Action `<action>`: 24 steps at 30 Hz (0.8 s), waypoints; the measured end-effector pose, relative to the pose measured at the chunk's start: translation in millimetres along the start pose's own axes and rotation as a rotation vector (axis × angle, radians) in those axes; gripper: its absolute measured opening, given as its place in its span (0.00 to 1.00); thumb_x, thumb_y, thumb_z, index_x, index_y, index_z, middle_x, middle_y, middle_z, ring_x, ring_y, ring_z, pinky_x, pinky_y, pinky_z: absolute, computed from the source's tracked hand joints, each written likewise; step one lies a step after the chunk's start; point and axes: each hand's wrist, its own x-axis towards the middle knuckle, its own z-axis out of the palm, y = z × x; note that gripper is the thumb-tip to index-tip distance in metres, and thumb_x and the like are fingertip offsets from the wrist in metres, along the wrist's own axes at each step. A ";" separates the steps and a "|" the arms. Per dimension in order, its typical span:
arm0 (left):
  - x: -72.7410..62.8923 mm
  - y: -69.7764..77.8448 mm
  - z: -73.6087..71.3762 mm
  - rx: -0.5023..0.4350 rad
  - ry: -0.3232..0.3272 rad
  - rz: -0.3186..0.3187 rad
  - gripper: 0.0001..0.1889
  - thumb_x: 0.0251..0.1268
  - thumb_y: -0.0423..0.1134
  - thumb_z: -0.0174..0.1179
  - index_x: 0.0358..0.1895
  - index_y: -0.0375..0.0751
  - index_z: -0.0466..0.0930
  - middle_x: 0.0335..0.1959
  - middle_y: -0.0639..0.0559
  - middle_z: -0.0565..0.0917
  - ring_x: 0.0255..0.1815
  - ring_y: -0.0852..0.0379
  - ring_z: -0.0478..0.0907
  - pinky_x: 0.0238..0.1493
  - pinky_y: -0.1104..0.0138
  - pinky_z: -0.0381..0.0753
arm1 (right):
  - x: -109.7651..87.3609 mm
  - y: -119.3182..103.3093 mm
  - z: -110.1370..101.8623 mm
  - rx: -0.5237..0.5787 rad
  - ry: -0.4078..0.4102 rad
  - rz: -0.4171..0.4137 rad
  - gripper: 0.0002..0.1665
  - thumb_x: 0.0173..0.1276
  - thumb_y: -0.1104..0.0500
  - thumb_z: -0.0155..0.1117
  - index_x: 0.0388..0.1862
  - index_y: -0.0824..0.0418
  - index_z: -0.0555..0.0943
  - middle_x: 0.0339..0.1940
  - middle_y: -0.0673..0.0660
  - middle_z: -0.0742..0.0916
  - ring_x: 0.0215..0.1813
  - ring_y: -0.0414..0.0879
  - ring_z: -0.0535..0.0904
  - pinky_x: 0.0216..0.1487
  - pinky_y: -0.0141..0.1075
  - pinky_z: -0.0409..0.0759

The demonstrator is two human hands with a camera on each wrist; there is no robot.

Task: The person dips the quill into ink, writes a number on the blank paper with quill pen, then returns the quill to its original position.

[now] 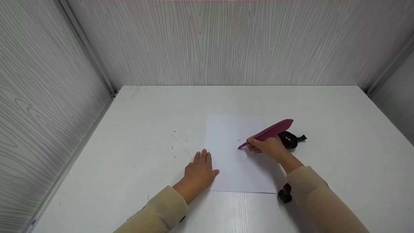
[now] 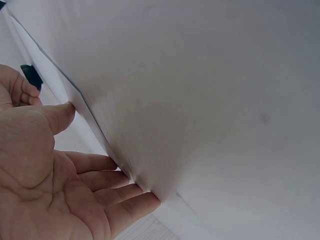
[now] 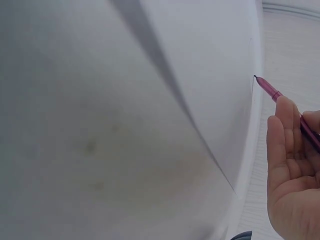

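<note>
My right hand (image 1: 267, 147) pinches a dark pink feather-shaped pen (image 1: 271, 130), its tip on a sheet of white paper (image 1: 226, 178). A thin, faint curved outline (image 1: 235, 152) shows on the paper by the tip. In the right wrist view the pen (image 3: 270, 89) points up and left from between the fingers. My left hand (image 1: 200, 171) lies flat over the left edge of the paper, fingers straight and thumb spread onto the sheet. Seen in the left wrist view, the fingertips of that hand (image 2: 45, 175) meet the paper's edge.
A glossy black rounded object (image 1: 288, 140) with a short stem-like end lies just beyond the right hand. Below the right forearm sits a small black item (image 1: 284, 194). Dark specks and scratches mark the white table (image 1: 155, 110) left of the paper. Wood-grain panels (image 1: 226, 42) enclose it.
</note>
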 end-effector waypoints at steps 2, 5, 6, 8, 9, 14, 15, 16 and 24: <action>-0.1 0.1 -0.4 -0.006 -0.003 -0.003 0.37 0.69 0.53 0.54 0.70 0.29 0.59 0.72 0.38 0.60 0.71 0.43 0.56 0.58 0.50 0.70 | -0.1 -0.3 0.8 0.002 -0.008 -0.010 0.17 0.66 0.56 0.66 0.44 0.71 0.83 0.33 0.59 0.88 0.34 0.45 0.85 0.40 0.36 0.82; -0.3 0.3 -0.8 -0.022 -0.003 -0.006 0.37 0.69 0.53 0.54 0.70 0.29 0.59 0.72 0.38 0.60 0.71 0.42 0.56 0.58 0.50 0.70 | -0.1 -0.3 2.2 -0.010 -0.022 -0.022 0.17 0.66 0.57 0.65 0.45 0.71 0.83 0.33 0.59 0.88 0.35 0.45 0.85 0.40 0.36 0.82; -0.4 0.3 -0.8 -0.026 -0.002 -0.007 0.37 0.69 0.53 0.54 0.70 0.29 0.59 0.72 0.38 0.60 0.71 0.42 0.56 0.58 0.49 0.70 | 0.1 -0.1 2.6 -0.016 -0.028 -0.026 0.17 0.66 0.57 0.65 0.45 0.71 0.83 0.34 0.59 0.88 0.35 0.45 0.85 0.40 0.36 0.82; -0.6 0.0 -0.8 -0.028 -0.001 -0.007 0.37 0.69 0.53 0.55 0.70 0.29 0.59 0.71 0.38 0.60 0.71 0.42 0.56 0.58 0.49 0.70 | 0.4 -0.1 3.5 -0.023 -0.035 -0.026 0.17 0.67 0.57 0.65 0.45 0.70 0.83 0.34 0.59 0.88 0.35 0.46 0.85 0.40 0.36 0.82; -0.7 -0.1 -0.7 -0.028 0.001 -0.007 0.37 0.69 0.53 0.55 0.70 0.29 0.59 0.71 0.38 0.60 0.71 0.42 0.56 0.58 0.50 0.70 | 0.4 0.0 3.8 -0.027 -0.038 -0.029 0.17 0.67 0.56 0.65 0.45 0.70 0.83 0.34 0.59 0.88 0.35 0.46 0.85 0.40 0.36 0.82; -0.8 -0.6 -0.4 -0.028 0.006 -0.005 0.37 0.69 0.53 0.55 0.70 0.29 0.59 0.71 0.38 0.60 0.71 0.42 0.57 0.58 0.50 0.70 | 0.0 0.2 3.9 -0.021 -0.049 -0.030 0.17 0.67 0.56 0.65 0.45 0.70 0.83 0.34 0.59 0.88 0.35 0.46 0.85 0.40 0.36 0.82; -0.9 -0.5 -0.3 -0.025 0.003 -0.005 0.37 0.69 0.53 0.55 0.70 0.29 0.59 0.71 0.38 0.60 0.71 0.42 0.56 0.58 0.50 0.70 | -0.3 0.3 3.8 -0.022 -0.051 -0.025 0.17 0.66 0.56 0.65 0.45 0.70 0.83 0.34 0.59 0.88 0.35 0.46 0.85 0.40 0.36 0.82; -0.9 -0.6 -0.1 -0.021 0.003 -0.004 0.37 0.69 0.53 0.54 0.70 0.29 0.59 0.71 0.38 0.60 0.71 0.43 0.56 0.58 0.50 0.70 | -0.6 0.2 3.7 -0.022 -0.054 -0.022 0.18 0.66 0.56 0.66 0.45 0.70 0.83 0.34 0.59 0.88 0.35 0.46 0.85 0.40 0.36 0.82; 1.0 -1.4 2.4 0.002 -0.002 -0.005 0.37 0.69 0.54 0.54 0.70 0.30 0.58 0.72 0.39 0.60 0.71 0.43 0.56 0.58 0.51 0.70 | -3.6 -1.0 4.0 -0.021 -0.094 -0.028 0.16 0.66 0.57 0.65 0.45 0.70 0.83 0.34 0.59 0.88 0.36 0.46 0.85 0.40 0.36 0.82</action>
